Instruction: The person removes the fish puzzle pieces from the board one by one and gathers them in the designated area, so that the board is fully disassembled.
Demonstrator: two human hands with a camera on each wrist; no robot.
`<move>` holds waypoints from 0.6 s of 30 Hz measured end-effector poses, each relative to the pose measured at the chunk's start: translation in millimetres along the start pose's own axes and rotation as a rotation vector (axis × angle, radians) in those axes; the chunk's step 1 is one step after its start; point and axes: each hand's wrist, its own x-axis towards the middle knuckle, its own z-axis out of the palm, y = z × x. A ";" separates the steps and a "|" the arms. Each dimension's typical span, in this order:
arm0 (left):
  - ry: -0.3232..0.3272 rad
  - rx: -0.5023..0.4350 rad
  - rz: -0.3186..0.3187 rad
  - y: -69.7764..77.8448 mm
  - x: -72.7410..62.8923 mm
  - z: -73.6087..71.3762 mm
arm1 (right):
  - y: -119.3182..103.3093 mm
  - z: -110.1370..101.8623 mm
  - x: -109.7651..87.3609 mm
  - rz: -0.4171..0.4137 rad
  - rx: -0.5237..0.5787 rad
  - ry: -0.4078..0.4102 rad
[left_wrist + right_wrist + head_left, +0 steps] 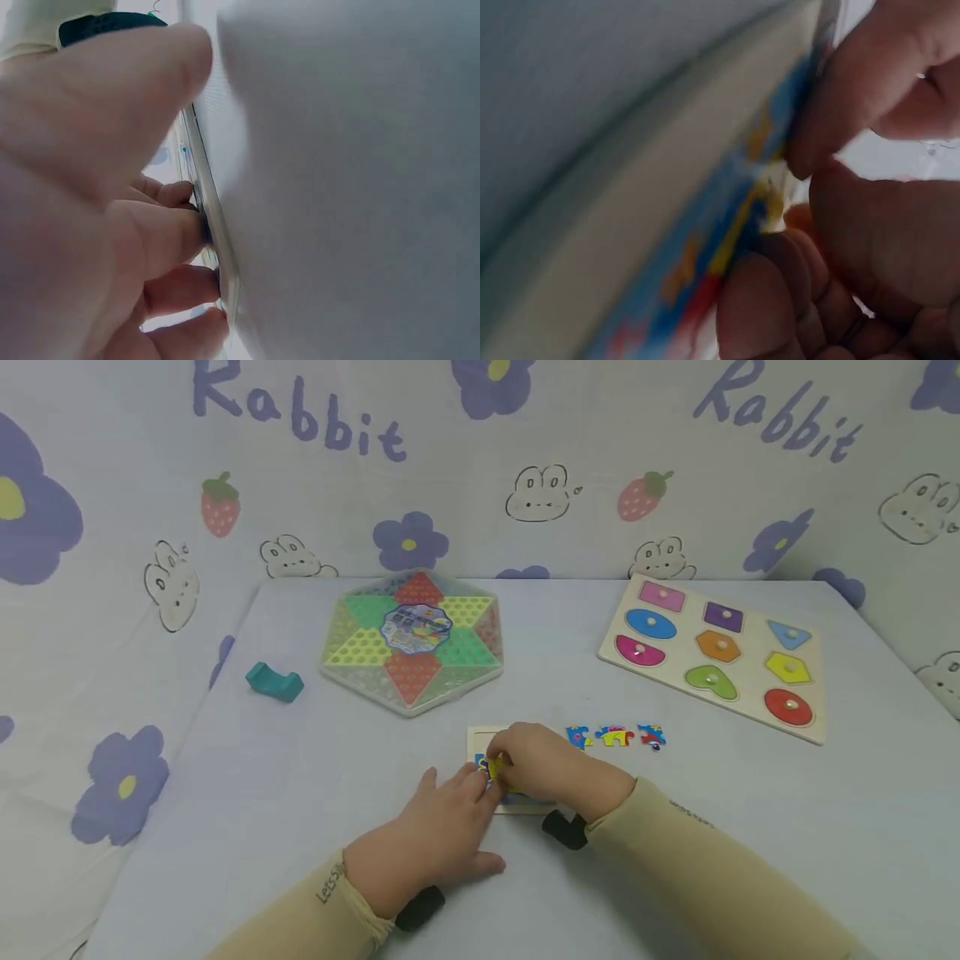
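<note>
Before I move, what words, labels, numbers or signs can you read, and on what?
"Rabbit", twice: backdrop.
"Lets...", rest unclear: left sleeve.
Right sleeve: lettering too small to read.
Round label on the hexagonal board: too small to read.
No readable numbers.

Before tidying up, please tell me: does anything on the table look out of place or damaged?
I see no damage. The teal block seems slightly odd: it lies alone at the left, apparently matching no other toy.

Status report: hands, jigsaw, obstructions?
Left hand touching jigsaw tray; right hand over it, grip unclear. Three loose jigsaw pieces right of tray. Hands partly hide tray; no obstacle seen.
</note>
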 end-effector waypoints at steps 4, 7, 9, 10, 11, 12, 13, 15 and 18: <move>-0.034 -0.022 0.003 -2.6 -6.9 -2.5 | -3.5 2.6 6.9 0.033 0.013 -0.011; -0.096 -0.051 -0.008 -3.3 -12.5 -5.1 | -2.2 3.9 8.2 0.044 0.001 -0.018; -0.123 -0.058 -0.017 -4.5 -16.2 -6.3 | -2.4 4.3 8.8 0.047 -0.002 -0.018; -0.130 -0.055 -0.019 -5.1 -17.8 -6.5 | -2.8 4.2 8.9 0.048 -0.002 -0.017; -0.130 -0.053 -0.019 -5.6 -18.9 -6.7 | -3.5 3.9 8.8 0.048 -0.006 -0.013; -0.126 -0.051 -0.018 -6.1 -19.9 -6.5 | -4.1 3.8 8.7 0.051 -0.007 -0.009; -0.121 -0.051 -0.019 -6.6 -20.3 -6.1 | -4.7 3.4 8.5 0.052 -0.008 -0.002; -0.116 -0.054 -0.021 -7.6 -20.4 -5.0 | -6.4 3.1 7.9 0.054 -0.001 0.017; -0.116 -0.055 -0.027 -8.8 -20.1 -4.2 | -7.3 4.5 8.8 0.061 0.046 0.043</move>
